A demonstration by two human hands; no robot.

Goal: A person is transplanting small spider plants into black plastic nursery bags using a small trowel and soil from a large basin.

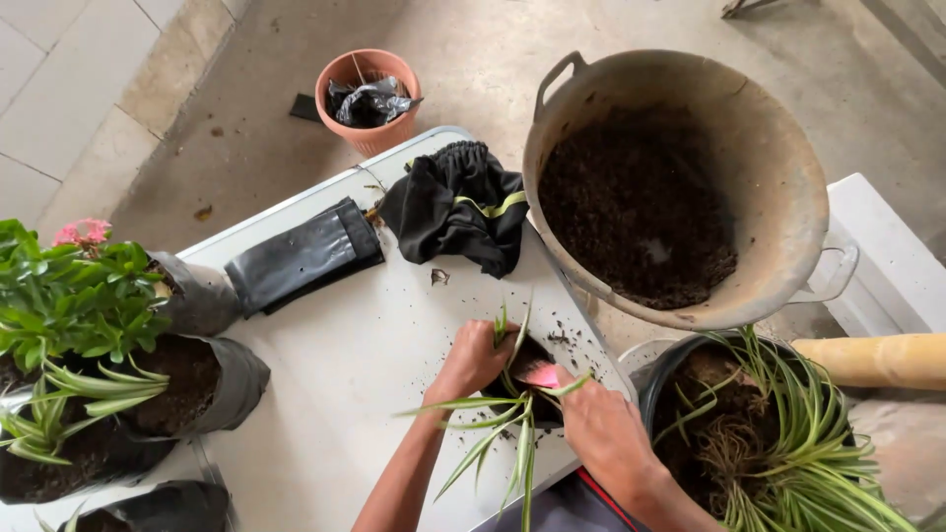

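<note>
My left hand [475, 357] grips the rim of a small black grow bag [528, 366] of soil near the white table's [335, 365] front right edge. A striped green spider plant [505, 433] stands in the bag, its leaves spilling toward me. My right hand [603, 426] presses at the bag's right side and holds a small pink tool [540, 375] against the soil.
A big round tub of dark soil [680, 187] sits at the right, with a black pot of spider plants [759, 433] below it. A black cloth [461, 205], flat black bags [304, 256], filled plant bags [187, 379] at left, and a terracotta pot [369, 97] on the floor.
</note>
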